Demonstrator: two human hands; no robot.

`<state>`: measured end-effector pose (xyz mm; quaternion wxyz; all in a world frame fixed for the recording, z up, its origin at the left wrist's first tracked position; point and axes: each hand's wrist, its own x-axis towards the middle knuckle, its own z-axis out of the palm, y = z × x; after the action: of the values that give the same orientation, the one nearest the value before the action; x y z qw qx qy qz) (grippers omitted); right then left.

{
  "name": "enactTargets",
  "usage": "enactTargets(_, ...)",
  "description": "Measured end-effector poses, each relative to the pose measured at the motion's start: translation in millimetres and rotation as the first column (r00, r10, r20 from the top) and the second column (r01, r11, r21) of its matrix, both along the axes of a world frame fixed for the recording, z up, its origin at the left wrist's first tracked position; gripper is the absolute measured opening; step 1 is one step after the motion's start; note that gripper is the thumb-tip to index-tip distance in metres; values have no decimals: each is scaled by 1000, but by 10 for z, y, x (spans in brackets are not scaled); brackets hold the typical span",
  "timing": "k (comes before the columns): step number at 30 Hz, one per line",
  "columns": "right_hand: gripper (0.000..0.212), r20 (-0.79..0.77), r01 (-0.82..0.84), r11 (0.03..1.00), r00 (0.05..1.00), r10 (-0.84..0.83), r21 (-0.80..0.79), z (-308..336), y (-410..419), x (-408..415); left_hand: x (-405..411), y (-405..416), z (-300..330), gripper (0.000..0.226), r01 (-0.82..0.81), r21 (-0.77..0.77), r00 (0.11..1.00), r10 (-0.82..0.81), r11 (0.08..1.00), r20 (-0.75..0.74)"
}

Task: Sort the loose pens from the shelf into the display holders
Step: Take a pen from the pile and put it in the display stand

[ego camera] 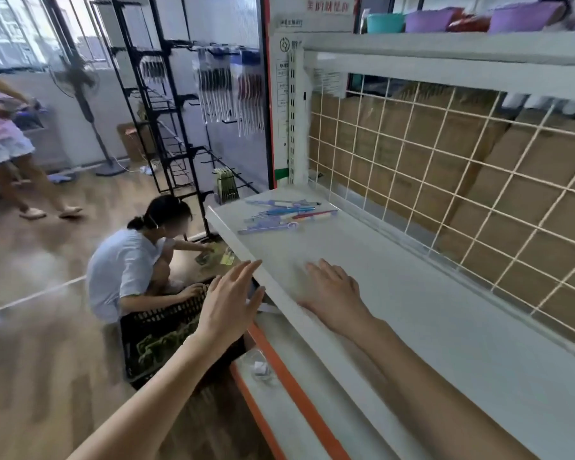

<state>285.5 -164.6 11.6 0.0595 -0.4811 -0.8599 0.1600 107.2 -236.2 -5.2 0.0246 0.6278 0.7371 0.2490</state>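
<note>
Several loose pens (286,215), blue, purple and pink, lie in a small heap at the far left end of the white shelf (412,310). My right hand (332,293) hovers flat over the shelf, fingers spread, well short of the pens and holding nothing. My left hand (229,300) is open in the air just off the shelf's front edge, also with nothing in it. No display holder on the shelf can be made out.
A wire grid back panel (445,180) with cardboard behind it closes the shelf's rear. A lower orange-edged shelf (279,386) sits below. A crouching person (130,260) works at a black crate (166,336) on the floor to the left. Black racks (166,127) stand behind.
</note>
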Motion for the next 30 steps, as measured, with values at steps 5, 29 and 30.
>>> enactTargets(5,66,0,91,995,996,-91,-43,-69,423,-346,-376,723,-51,47,101,-16,995,-102,995,-10)
enactTargets(29,55,87,535,845,842,-533,-4,-431,1944,-1260,-1195,2583,-151,17,477,-145,878,-464,867,115)
enactTargets(30,51,79,546,837,835,-545,4,-428,1959,-1277,-1233,2599,-133,18,468,-129,882,-452,874,133)
